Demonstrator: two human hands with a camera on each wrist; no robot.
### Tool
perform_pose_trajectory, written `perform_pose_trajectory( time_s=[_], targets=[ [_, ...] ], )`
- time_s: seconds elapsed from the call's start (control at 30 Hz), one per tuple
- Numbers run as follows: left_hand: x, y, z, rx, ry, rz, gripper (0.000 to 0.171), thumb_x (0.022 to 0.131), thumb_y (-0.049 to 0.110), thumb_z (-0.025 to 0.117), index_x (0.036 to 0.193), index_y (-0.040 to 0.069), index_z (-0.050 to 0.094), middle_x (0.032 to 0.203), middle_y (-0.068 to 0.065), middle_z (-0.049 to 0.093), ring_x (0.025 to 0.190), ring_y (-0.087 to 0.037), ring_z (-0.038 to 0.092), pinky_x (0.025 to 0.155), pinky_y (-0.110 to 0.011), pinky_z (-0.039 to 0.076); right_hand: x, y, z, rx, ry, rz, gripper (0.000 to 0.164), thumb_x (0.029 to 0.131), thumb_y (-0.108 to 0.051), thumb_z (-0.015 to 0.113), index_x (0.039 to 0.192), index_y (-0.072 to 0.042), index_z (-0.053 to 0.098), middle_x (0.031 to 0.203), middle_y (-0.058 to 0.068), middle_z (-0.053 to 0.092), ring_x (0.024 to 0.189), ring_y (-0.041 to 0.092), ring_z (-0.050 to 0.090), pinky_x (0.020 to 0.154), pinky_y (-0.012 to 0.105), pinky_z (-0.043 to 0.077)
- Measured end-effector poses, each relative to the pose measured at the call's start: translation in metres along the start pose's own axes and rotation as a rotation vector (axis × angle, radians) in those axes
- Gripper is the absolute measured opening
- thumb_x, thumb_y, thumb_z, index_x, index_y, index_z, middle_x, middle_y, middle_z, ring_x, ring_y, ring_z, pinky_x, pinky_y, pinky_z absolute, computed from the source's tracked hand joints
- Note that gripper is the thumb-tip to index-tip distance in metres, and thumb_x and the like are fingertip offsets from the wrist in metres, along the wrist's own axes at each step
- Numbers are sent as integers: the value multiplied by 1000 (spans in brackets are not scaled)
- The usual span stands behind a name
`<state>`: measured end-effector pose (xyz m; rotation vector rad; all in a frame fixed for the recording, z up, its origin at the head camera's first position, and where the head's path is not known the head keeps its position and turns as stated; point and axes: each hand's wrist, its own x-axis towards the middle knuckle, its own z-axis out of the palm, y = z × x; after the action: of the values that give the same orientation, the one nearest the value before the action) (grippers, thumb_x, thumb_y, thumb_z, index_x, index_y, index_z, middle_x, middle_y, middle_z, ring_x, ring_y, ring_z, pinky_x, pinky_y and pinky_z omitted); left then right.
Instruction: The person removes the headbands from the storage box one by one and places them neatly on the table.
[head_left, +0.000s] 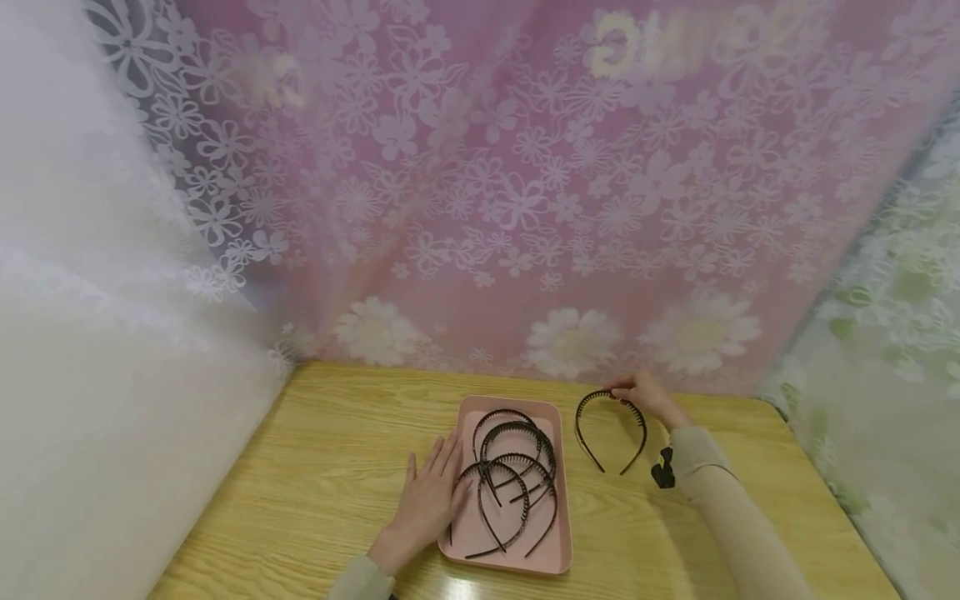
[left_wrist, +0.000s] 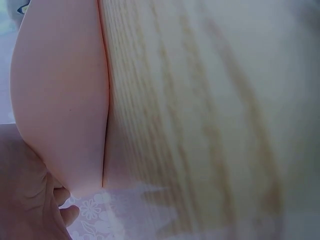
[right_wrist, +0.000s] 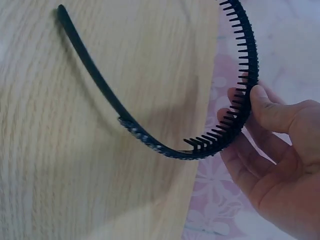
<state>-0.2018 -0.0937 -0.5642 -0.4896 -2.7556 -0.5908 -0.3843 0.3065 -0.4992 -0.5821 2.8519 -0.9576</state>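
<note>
Thumb and fingers of my right hand [head_left: 647,397] pinch a black toothed headband [head_left: 578,427] at the top of its arch, near the table's back edge. In the right wrist view this headband [right_wrist: 90,66] shows comb teeth inside and a textured, sparkly outer side, its smooth end pointing away from the hand [right_wrist: 287,170]. My left hand [head_left: 429,498] lies with fingers extended along the left side of a pink tray [head_left: 557,546]. Several black headbands [head_left: 517,427] overlap inside it. From the left wrist, the tray's outer wall [left_wrist: 62,85] appears beside the hand [left_wrist: 22,185].
Close to my right sleeve, a small black bow-shaped piece [head_left: 663,469] with a bit of yellow is visible. The wooden table [head_left: 337,467] ends at a pink floral curtain [head_left: 480,250] behind, with pale hangings on both sides.
</note>
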Motion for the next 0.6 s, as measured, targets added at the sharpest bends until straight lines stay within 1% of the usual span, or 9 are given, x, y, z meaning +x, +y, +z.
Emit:
perform_pose_trajectory(
  time_s=[0.07,0.13,0.23,0.3,0.43,0.6],
  targets=[
    [0,-2,4,10,9,0,62,104,31,57,155,2,39,162,-14,36,146,-40,36,110,-76,25,2,3,2,2,10,6,22,100,-2,61,116,7,72,108,27,72,89,38,70,74,47,58],
    [0,-4,7,21,10,-3,61,105,33,55,156,3,38,163,-12,34,147,-38,35,111,-75,24,3,5,5,0,21,5,22,99,0,62,116,6,73,112,28,71,94,41,69,78,50,58],
    [0,-5,9,27,10,-8,61,105,35,54,156,5,38,164,-10,32,149,-36,33,112,-74,23,5,8,9,-6,18,-12,24,97,7,59,117,8,72,117,30,68,105,48,65,83,55,56],
    [0,-6,9,22,6,-1,61,105,34,54,156,4,38,164,-11,32,149,-36,33,112,-74,23,5,9,11,-14,20,-27,25,96,10,58,117,9,71,119,32,67,109,50,62,85,57,55],
    [0,-7,10,25,12,6,62,105,34,55,156,4,38,164,-11,32,148,-37,33,111,-75,23,6,12,15,-12,18,-40,24,95,11,59,116,11,71,118,33,66,106,50,63,84,57,55],
    [0,-8,12,39,-2,-12,61,106,36,51,156,4,37,165,-9,30,150,-34,31,113,-73,22,12,18,21,-43,27,-24,21,94,7,63,112,6,74,115,29,69,103,47,65,84,57,55]
  ],
)
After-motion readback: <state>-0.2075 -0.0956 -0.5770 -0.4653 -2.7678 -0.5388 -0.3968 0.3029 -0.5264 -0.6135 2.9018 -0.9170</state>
